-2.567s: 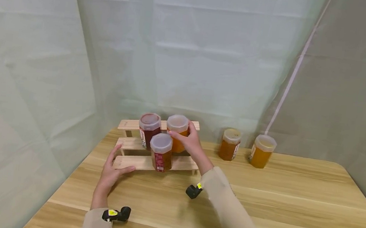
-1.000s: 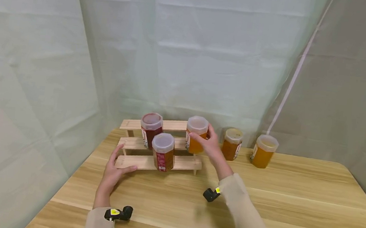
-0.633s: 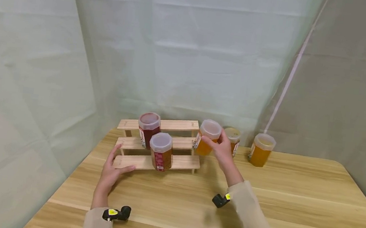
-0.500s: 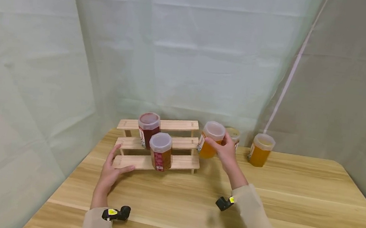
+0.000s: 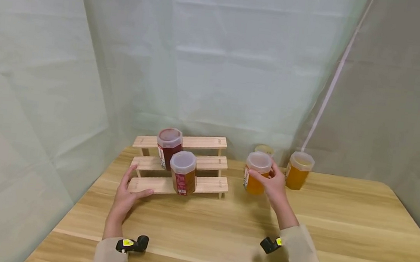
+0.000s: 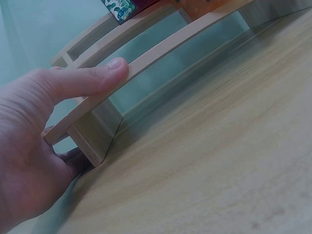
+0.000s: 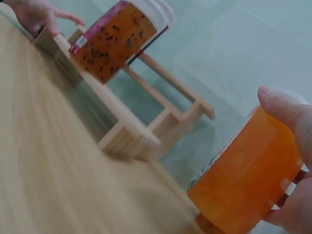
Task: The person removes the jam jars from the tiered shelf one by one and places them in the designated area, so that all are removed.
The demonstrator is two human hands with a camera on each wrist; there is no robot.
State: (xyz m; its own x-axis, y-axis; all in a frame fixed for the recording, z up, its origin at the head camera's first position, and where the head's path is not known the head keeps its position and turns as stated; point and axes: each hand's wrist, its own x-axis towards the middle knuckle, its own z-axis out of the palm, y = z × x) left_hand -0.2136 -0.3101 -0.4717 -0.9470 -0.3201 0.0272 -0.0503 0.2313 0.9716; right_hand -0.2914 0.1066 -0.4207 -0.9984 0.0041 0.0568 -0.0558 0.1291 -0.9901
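My right hand (image 5: 276,187) grips an orange jam jar (image 5: 254,183) with a whitish lid, to the right of a three-step wooden rack (image 5: 209,184). In the right wrist view the thumb lies along one side of this jar (image 7: 248,170) and fingers wrap the other. Whether its base touches the table cannot be told. At the rack's left end, my left hand (image 5: 123,201) holds the lowest shelf, thumb on its front edge (image 6: 165,46). A dark red jar (image 5: 170,154) stands on the middle step. On the lowest step sits a seeded orange jar (image 5: 184,182) with a pink label.
Behind the held jar, another jar (image 5: 264,149) shows mostly its lid. An amber jar (image 5: 297,176) stands to the right, close by my right hand. The wooden table (image 5: 358,225) meets pale cloth walls (image 5: 238,86) at the back and sides.
My right hand has lifted the orange jar off the rack's middle step and carried it rightward, then lower and nearer over the table. My left hand stays on the rack.
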